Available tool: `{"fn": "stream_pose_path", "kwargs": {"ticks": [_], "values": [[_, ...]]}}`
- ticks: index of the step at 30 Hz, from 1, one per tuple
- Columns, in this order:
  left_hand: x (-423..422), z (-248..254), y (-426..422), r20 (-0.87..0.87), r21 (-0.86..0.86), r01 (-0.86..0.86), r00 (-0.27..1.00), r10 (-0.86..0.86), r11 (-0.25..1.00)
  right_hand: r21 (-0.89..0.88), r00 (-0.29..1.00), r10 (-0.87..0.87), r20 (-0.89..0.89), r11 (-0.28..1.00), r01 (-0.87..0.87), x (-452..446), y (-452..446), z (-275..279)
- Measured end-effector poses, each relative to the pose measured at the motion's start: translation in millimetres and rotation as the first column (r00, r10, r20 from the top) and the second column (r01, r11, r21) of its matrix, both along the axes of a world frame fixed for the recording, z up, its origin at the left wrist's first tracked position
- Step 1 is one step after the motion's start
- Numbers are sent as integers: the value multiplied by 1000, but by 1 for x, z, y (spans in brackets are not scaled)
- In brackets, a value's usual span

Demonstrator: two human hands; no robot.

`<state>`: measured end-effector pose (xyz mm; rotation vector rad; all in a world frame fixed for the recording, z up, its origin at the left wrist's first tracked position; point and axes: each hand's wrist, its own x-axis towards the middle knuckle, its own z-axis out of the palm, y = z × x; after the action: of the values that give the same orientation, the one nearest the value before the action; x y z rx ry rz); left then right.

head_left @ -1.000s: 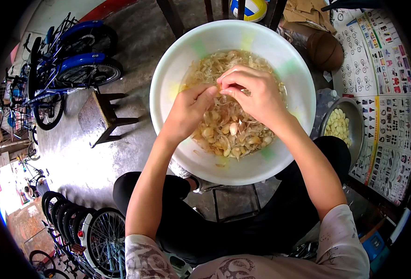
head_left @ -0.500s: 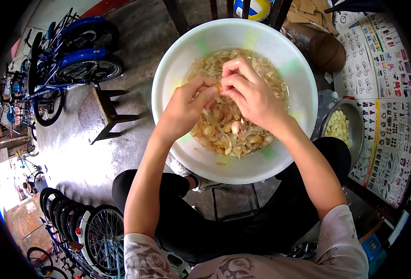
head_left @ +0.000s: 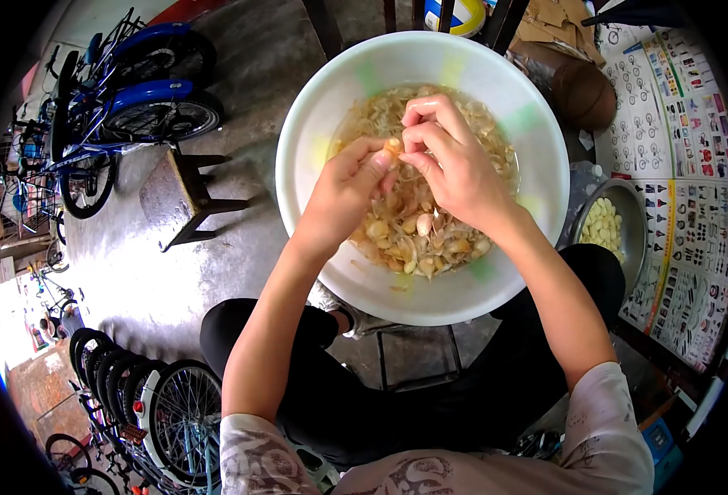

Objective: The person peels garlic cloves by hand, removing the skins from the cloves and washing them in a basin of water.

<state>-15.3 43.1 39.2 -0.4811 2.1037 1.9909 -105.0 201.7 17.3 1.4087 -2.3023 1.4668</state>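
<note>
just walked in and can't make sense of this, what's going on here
A person sits over a large white basin, handling garlic bare-handed. The left hand pinches one clove above the basin, and the fingertips of the right hand are right beside it. Below, unpeeled cloves and loose skins lie in water. By the person's right knee, a metal bowl holds a pile of pale, peeled cloves.

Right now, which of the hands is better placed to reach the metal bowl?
Right, most likely: the right hand is nearer the metal bowl, which sits on that side; the left hand, farther away, pinches a clove.
</note>
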Motion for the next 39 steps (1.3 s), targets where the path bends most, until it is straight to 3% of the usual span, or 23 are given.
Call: {"fn": "stream_pose_path", "kwargs": {"ticks": [1, 2, 4, 5, 9, 11, 12, 14, 15, 17, 21, 23, 27, 29, 36, 39], "values": [[0, 2, 2, 92, 178, -107, 992, 91, 978, 21, 999, 19, 44, 1000, -19, 0, 0, 2], [0, 0, 1, 92, 179, -105, 992, 90, 978, 41, 995, 35, 89, 998, -39, -1, 1, 3], [-2, -2, -1, 138, 483, -219, 975, 173, 848, 68, 991, 62, 119, 995, -71, -1, 4, 7], [-4, 0, 0, 257, 526, -388, 921, 293, 757, 92, 985, 89, 150, 990, -104, -1, 6, 8], [-5, -6, -10, 186, 622, -267, 964, 192, 736, 179, 975, 113, 189, 973, -147, -2, 9, 7], [-5, -8, -6, 174, 467, -301, 953, 247, 831, 110, 971, 69, 227, 989, -96, -4, 10, 6], [-5, -7, -2, 174, 468, -299, 954, 245, 832, 111, 972, 67, 227, 989, -95, -3, 10, 8], [-5, -5, 4, 45, 139, -218, 976, 214, 966, 1, 956, -79, 283, 997, 82, 1, 5, 16], [-4, -9, 5, 44, 139, -215, 976, 211, 967, 1, 956, -81, 282, 996, 85, 1, 2, 13], [-1, -20, 6, -94, 39, -101, 990, 104, 994, -98, 989, -55, 141, 993, 69, 3, -1, 4], [-5, -11, 3, -146, 10, -81, 986, 81, 997, -156, 979, -56, 198, 984, 88, 1, 1, 1], [-6, -6, -4, -156, -16, 71, 985, -73, 997, -195, 983, -50, 176, 977, 84, -1, 3, -3], [-4, -12, -1, -132, -89, 73, 988, -84, 993, -147, 977, -27, 210, 987, 58, -2, 6, 0], [-3, -11, 0, -119, -151, 72, 989, -90, 986, -154, 990, -40, 135, 986, 60, -1, 6, 2], [-1, -10, 3, -91, -92, 52, 994, -60, 994, -117, 996, -13, 84, 993, 23, 1, 2, -4], [-1, -8, 3, -81, -24, 66, 994, -68, 998, -9, 998, -18, 58, 1000, 18, 3, 2, -5]]}}
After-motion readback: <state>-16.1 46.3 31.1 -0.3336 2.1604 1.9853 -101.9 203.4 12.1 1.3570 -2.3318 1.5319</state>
